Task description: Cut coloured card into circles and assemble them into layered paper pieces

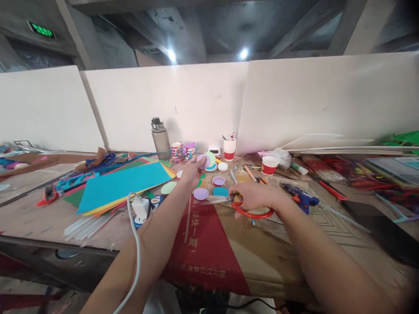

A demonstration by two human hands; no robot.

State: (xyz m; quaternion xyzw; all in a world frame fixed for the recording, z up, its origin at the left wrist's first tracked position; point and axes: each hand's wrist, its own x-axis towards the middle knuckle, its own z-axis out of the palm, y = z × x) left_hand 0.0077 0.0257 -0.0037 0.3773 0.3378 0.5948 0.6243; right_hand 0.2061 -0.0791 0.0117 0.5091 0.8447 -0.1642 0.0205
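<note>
Over the cluttered worktable (pixel 229 257), the left hand (pixel 193 171) was stretched forward, its fingers pinched on a lilac paper disc (pixel 204 161) held just above the tabletop, in front of a small stack of coloured discs (pixel 211 162). The right hand (pixel 253 196) rested lower and nearer, closed around the red handles of a pair of scissors (pixel 238 205), the blades pointing left toward the other arm. Between the two hands lay a purple disc (pixel 200 193) and a teal disc (pixel 220 191), side by side, with a pink-centred one (pixel 218 180) just behind them. A fan of coloured paper sheets (pixel 122 185) spread to the left, near a white charger (pixel 140 207) whose cable crossed the left forearm. A grey water bottle (pixel 160 138) stood at the back by the white partition, and a blue glue gun (pixel 303 198) lay just right of the right wrist.
</note>
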